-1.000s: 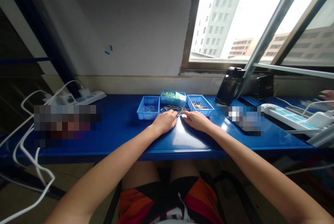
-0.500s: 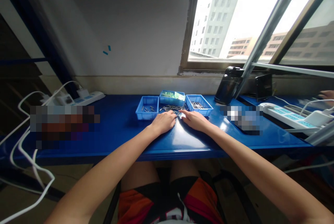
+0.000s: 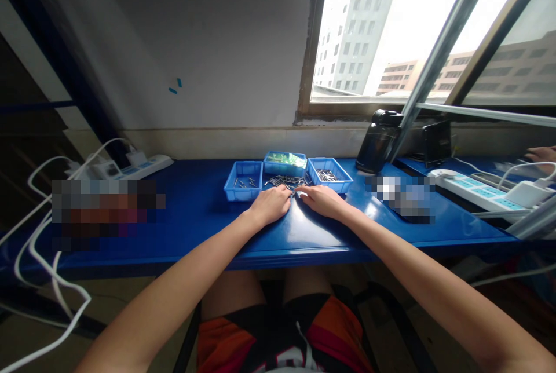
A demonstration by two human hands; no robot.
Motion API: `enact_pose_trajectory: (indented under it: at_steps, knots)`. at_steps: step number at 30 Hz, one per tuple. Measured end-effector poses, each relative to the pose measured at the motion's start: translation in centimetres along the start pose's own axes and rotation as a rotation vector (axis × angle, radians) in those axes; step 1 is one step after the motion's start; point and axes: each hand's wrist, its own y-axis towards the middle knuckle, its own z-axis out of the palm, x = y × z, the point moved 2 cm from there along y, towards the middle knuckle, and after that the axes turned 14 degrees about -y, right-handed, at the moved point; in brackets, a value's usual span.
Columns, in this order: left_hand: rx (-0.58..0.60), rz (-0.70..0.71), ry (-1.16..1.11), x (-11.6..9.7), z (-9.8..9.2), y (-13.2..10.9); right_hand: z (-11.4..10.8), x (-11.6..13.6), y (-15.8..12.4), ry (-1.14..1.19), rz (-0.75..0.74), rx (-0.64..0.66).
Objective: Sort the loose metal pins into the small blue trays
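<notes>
Both hands work at the near edge of a loose pile of slim metal pieces lying on the blue bench, between and in front of three blue trays. The left hand rests palm down with its fingers curled, and the right hand comes in from the other side, index finger reaching toward the left fingertips. Whether either one pinches a piece cannot be told; the contact is too small and partly hidden. The left tray holds a few scattered pieces, the right tray a thicker heap, and a green packet lies in the rear tray. The step in hand seems to be handling single pieces at the pile's front. From here, a move would call for a fine fingertip grip on one piece, kept free of its tangled neighbours.
</notes>
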Motion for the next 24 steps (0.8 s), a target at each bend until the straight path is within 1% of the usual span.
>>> enact_pose_trajectory:
  at_steps: [7, 15, 24]
  knots:
    - [-0.002, 0.025, 0.001, -0.08, -0.11, -0.06, -0.54, 0.19, -0.23, 0.005, 0.004, 0.007]
    - [-0.006, 0.022, -0.017, -0.07, -0.09, 0.09, -0.78, 0.53, -0.31, 0.108, -0.133, -0.049]
    - [-0.028, -0.048, -0.043, -0.23, -0.27, 0.01, -0.29, -0.29, -0.28, 0.097, -0.065, -0.065]
